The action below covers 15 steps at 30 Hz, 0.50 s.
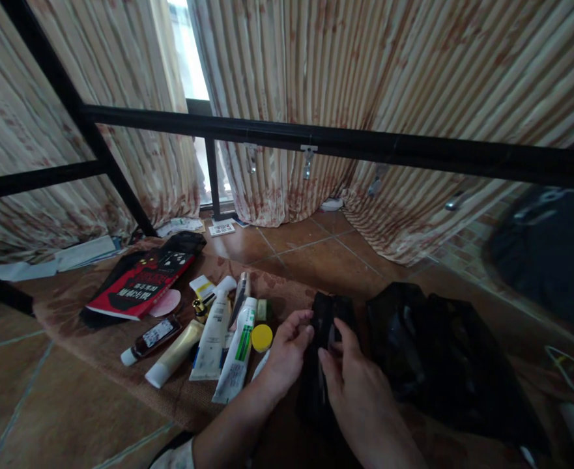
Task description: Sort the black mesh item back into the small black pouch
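A long black pouch [318, 384] lies on the brown cloth in front of me, its surface too dark to show details. At its left edge, the fingertips of my left hand [287, 348] are pinched together on the black material. My right hand [358, 391] grips the pouch's upper side, thumb and index finger bent towards each other. To the left of my hands lie a green-and-white tube [238, 352], a white tube [213, 342], a cream-coloured tube [175, 354], a dark bottle with a white cap [152, 337] and a round yellow lid [262, 337].
A red book [143, 283] rests on black items at the far left of the cloth [96, 345]. To my right sits a large black bag [443, 365]. A black metal frame [267, 127] crosses ahead, before striped curtains [296, 65]. Papers [86, 253] lie at the back left.
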### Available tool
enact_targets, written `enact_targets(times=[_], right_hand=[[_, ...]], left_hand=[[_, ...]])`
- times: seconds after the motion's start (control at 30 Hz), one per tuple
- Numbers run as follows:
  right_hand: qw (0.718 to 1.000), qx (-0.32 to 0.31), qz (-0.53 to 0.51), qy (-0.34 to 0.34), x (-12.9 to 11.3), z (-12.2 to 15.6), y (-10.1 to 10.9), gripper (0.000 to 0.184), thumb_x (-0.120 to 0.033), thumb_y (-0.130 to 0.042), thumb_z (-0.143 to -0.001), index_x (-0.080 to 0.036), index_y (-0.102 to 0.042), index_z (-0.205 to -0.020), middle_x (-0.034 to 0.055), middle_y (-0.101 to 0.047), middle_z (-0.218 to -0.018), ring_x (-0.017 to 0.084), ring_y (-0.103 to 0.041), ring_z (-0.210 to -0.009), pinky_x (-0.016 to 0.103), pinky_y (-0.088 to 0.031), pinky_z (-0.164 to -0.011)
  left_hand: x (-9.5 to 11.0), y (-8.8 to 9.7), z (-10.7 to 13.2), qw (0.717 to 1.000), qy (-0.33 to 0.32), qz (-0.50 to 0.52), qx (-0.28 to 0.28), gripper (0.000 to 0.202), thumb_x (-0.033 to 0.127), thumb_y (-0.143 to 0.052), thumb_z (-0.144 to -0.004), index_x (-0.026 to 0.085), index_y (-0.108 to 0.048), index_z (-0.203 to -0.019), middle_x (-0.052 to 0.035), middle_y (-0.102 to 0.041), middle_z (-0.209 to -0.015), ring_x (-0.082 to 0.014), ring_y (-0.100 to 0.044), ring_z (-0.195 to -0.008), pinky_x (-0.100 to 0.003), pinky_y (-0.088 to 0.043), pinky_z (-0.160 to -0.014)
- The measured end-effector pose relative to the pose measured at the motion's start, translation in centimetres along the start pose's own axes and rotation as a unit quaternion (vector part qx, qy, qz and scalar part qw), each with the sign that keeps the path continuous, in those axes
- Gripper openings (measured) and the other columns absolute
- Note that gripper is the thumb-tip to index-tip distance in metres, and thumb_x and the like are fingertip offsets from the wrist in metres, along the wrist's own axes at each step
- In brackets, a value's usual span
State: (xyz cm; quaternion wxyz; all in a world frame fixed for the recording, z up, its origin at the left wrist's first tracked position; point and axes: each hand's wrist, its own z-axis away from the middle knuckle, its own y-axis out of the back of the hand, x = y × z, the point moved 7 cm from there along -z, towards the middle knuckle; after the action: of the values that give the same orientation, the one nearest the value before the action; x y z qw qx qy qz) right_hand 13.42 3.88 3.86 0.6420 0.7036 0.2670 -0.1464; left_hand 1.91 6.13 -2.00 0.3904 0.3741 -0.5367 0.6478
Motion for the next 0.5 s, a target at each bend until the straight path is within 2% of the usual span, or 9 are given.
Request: enact_targets(times=[0.13,0.27,0.37,0.5], right_hand=[[0.984,0.009,-0.179,-0.002,-0.7,0.3,-0.4,0.057,-0.032,-0.046,-0.092,-0.019,-0.035,-0.147,0.0148,-0.06,-0.133,0.027,-0.058,-0.123,0.045,-0.047,-0.102],[0.941,-0.007,-0.336,-0.038,-1.6,0.4,-0.8,0.057,-0.034,-0.045,-0.094,-0.021,-0.03,-0.147,0.0132,-0.058,-0.135,0.022,-0.057,-0.125,0.042,-0.048,-0.103],[0.936,-0.029,-0.348,-0.055,-2.1,0.4,-0.9,0.057,-0.034,-0.046,-0.092,-0.021,-0.033,-0.146,0.0121,-0.059,-0.136,0.021,-0.057,-0.125,0.04,-0.046,-0.105],[0.94,-0.06,-0.331,-0.052,-1.7,0.3,-0.4,0.052,-0.03,-0.044,-0.091,-0.02,-0.039,-0.142,0.0111,-0.063,-0.13,0.02,-0.063,-0.116,0.036,-0.051,-0.098]], left_hand=[[0.6,0.8,-0.3,0.997,-0.037,-0.068,0.02,0.03,0.031,-0.063,-0.082,0.02,-0.064,-0.109,-0.0056,-0.072,-0.101,-0.0231,-0.065,-0.1,-0.034,-0.05,-0.089],[1.6,0.9,-0.1,0.993,-0.044,-0.105,0.014,0.033,0.04,-0.061,-0.086,0.019,-0.064,-0.111,-0.0062,-0.07,-0.109,-0.0231,-0.064,-0.105,-0.035,-0.048,-0.095],[1.9,0.5,0.2,0.994,-0.018,-0.11,-0.003,0.039,0.044,-0.065,-0.083,0.018,-0.063,-0.112,-0.0069,-0.07,-0.109,-0.0234,-0.064,-0.104,-0.035,-0.047,-0.095],[1.8,0.7,0.1,0.994,-0.005,-0.105,0.024,0.041,0.038,-0.073,-0.074,0.017,-0.065,-0.109,-0.007,-0.071,-0.106,-0.0235,-0.065,-0.1,-0.034,-0.049,-0.09]])
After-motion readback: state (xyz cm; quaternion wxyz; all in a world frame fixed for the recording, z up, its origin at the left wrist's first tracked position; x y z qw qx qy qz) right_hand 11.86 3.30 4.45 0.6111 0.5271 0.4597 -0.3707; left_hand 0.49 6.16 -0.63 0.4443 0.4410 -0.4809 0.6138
